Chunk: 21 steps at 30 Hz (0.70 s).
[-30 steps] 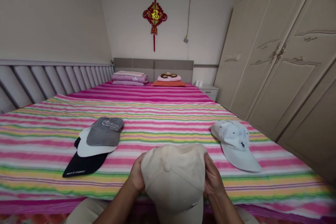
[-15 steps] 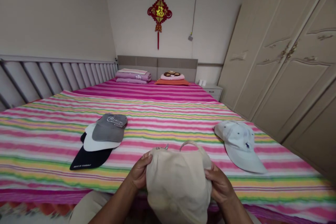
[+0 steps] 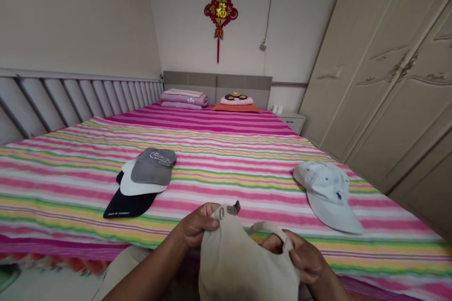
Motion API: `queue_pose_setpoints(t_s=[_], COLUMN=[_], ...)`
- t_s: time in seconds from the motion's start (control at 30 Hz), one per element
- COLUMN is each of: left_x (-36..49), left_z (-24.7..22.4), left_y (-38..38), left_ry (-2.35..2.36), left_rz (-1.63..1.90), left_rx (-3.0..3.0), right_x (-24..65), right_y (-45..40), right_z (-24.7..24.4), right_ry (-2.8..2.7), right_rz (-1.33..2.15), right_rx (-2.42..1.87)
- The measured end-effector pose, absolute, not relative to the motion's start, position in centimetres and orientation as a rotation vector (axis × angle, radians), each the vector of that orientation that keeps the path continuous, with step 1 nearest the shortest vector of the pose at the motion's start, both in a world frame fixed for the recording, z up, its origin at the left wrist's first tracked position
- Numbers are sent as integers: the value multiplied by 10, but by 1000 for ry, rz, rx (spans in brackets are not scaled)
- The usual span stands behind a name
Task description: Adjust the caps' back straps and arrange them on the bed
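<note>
Both hands hold a beige cap (image 3: 243,263) at the near edge of the bed, its back opening turned up and away from me. My left hand (image 3: 201,225) pinches the cap's edge beside the metal buckle (image 3: 233,208). The loose strap (image 3: 270,227) curves up on the other side, where my right hand (image 3: 300,256) grips the edge with some fingers inside the opening. To the left lies a stack of caps: a grey one (image 3: 151,169) on top, a white one (image 3: 141,188) under it, a black one (image 3: 129,204) at the bottom. A pale cap (image 3: 328,195) lies at the right.
The striped bed sheet (image 3: 226,164) spreads ahead. Folded purple bedding (image 3: 183,99) and an orange pillow (image 3: 235,108) lie by the headboard (image 3: 243,85). A metal railing (image 3: 88,91) runs along the left, a wardrobe (image 3: 374,103) along the right.
The beige cap has tilted and sunk slightly, so its buckle and opening now show. My right hand's fingers have moved into the opening by the strap. The view has shifted a little.
</note>
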<state>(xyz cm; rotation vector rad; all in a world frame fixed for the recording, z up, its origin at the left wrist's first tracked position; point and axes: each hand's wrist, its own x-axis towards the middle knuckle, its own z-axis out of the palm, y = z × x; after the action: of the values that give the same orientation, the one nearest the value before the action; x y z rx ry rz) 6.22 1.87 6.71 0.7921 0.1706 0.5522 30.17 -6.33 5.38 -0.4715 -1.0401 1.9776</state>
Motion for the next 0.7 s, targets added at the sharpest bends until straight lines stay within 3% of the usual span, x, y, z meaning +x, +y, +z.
queue_pose_setpoints(t_s=[0.7], left_x=[68], left_z=[101], left_y=[-7], left_ry=[519], left_rz=[585], left_rx=[1092], right_x=[296], right_y=[-72], right_z=[83], right_ry=[-977], right_rz=[1589], right_rx=[-645])
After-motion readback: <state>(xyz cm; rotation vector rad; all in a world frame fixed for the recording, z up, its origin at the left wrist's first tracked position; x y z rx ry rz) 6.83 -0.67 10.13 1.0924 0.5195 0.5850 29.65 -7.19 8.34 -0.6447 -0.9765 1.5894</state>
